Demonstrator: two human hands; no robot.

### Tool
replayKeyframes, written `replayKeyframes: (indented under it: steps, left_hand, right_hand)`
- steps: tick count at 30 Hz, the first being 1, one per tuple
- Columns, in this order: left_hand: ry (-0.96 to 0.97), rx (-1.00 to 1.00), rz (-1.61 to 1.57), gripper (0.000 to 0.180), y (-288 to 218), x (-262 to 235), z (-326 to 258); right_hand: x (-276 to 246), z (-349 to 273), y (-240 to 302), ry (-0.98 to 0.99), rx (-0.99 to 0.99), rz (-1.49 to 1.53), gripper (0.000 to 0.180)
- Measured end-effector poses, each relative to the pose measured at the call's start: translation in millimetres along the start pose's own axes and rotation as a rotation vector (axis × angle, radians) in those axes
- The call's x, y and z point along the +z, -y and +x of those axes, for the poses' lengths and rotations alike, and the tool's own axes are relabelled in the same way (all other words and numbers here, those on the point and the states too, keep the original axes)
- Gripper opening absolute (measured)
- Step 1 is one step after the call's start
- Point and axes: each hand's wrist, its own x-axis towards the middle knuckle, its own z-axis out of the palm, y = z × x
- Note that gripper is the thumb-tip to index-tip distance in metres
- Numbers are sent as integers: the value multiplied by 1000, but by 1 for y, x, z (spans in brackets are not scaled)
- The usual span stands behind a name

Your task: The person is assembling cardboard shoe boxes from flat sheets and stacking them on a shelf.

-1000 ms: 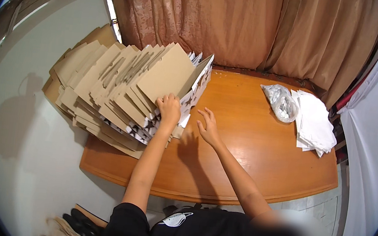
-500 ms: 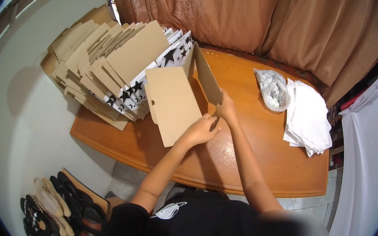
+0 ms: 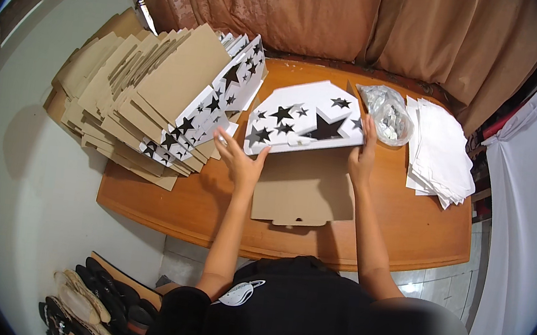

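Observation:
A partly folded cardboard box (image 3: 289,130) is tilted in front of me over the table. Its upper panel is white with black stars, and a plain brown panel (image 3: 305,195) with a small tab extends below it. My right hand (image 3: 364,155) grips the box's right side, fingers along the outside and thumb at the lower edge. By the left corner is my left hand (image 3: 240,163), its fingers spread and the thumb close to the box edge; whether it touches cannot be made out.
A leaning row of flattened brown boxes (image 3: 159,82) with star-printed sides fills the table's left end. A clear plastic bag (image 3: 390,118) and a stack of white paper sheets (image 3: 441,151) lie at the right. Shoes (image 3: 94,300) stand on the lower left; brown curtains (image 3: 286,11) hang behind the table.
The box has turned, bringing its star-printed white panel into view and its brown panel toward me. My left hand has moved left and opened; my right has shifted right along the box side.

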Motion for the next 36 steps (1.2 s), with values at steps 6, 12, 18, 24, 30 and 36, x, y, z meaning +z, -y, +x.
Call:
replayKeyframes:
  steps: [6,12,18,24,30,36]
  left_hand:
    - [469,24,-309,100,49,16,-55]
    - [471,-298,-217,72,68,24,-31]
    - [447,-138,-317,73,98,18,-28]
    - [573,13,-331,82,93,-4,-56]
    - [612,88,-329,78,89,-4,-49]
    - [583,92,-223,75,83,5,-47]
  right_hand:
    - [-17,-68,-48,-191,197,27,64]
    - [-31,-103,-70,138,347,-86,69]
    - [-58,-78,-56,544,475,-107,75]
    - [-84,-88,-68,570,423,4,74]
    - [-66,-94,-57,383,398,7,57]
    - [-55,-94,-46,191,369,16,48]
